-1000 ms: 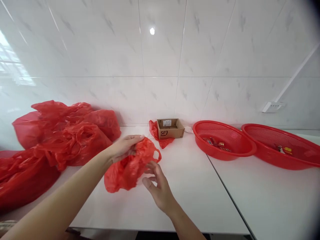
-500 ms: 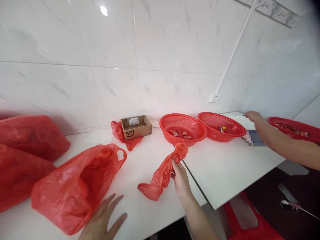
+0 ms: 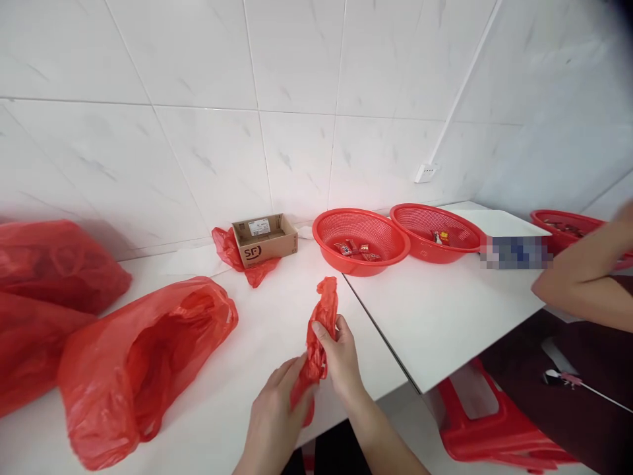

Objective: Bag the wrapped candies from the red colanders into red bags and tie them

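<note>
A crumpled red plastic bag (image 3: pixel 316 340) hangs bunched between both my hands above the table's front edge. My right hand (image 3: pixel 341 356) pinches its middle, thumb on top. Lower down, my left hand (image 3: pixel 281 402) is closed on the bag's bottom end, its fingers slightly blurred. To the left, a larger red plastic bag (image 3: pixel 103 369) lies on its side with its mouth open toward me; neither hand touches it.
More red bags (image 3: pixel 54 264) fill the far left. Against the wall stands a cardboard box (image 3: pixel 271 249) on red plastic. Red baskets (image 3: pixel 363 267) (image 3: pixel 435 253) hold small packets. A co-worker's arm (image 3: pixel 578 280) is at right, above a red stool (image 3: pixel 455 422).
My left hand has left the large bag's side and joined the right on the crumpled bag. That bag now hangs more upright and nearer me. The co-worker's arm has drawn back right.
</note>
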{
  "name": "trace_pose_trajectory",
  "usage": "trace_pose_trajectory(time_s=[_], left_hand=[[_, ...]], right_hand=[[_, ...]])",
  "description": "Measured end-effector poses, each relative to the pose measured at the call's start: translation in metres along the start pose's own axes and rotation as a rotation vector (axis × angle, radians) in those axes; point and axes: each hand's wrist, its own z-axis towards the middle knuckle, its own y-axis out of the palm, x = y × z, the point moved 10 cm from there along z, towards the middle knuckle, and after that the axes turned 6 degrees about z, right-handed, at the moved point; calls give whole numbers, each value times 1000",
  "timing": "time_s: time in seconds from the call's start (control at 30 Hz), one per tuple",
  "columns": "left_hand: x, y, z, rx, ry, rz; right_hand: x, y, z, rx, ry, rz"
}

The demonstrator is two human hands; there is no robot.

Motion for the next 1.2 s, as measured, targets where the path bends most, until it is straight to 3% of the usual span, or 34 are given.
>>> trace_pose_trajectory(time_s=[0.07, 0.17, 0.27, 0.33, 0.37, 0.43, 0.53, 0.6, 0.67, 0.73, 0.87, 0.93, 1.03, 1.13, 1.2], left_hand=[[-17, -4, 10, -18, -91, -139], [-65, -38, 14, 12, -234, -395], [-113, -84, 4, 200, -377, -551], [-120, -95, -5, 300, -417, -541], [-112, -91, -7, 314, -394, -508], [-76, -69, -4, 291, -263, -402], [-6, -20, 6, 229, 24, -151], [15, 6, 14, 206, 97, -44], [13, 20, 25, 164, 110, 12], [-6, 16, 35, 130, 76, 16], [-64, -35, 46, 231, -155, -37], [-74, -57, 45, 292, -234, -42], [-49, -51, 42, 268, -190, -123], [4, -7, 38, 105, 0, -180], [24, 19, 35, 19, 41, -208]], right_hand=[[-6, -5, 4, -19, 2, -39], [-30, -46, 15, 86, -26, -97], [-53, -99, 21, 265, -28, -43], [-62, -116, 19, 334, -45, 14], [-63, -117, 17, 340, -53, 34], [-59, -103, 12, 301, -49, 58], [-43, -59, 2, 148, -8, 94], [-34, -37, -4, 52, 17, 115], [-31, -33, -7, 20, 28, 99], [-35, -46, -6, 37, 23, 50], [-52, -93, 0, 139, 11, 31], [-60, -111, 2, 210, -16, 62], [-60, -108, 2, 230, -18, 90], [-50, -74, 0, 112, 23, 118], [-44, -51, -2, 28, 56, 135]])
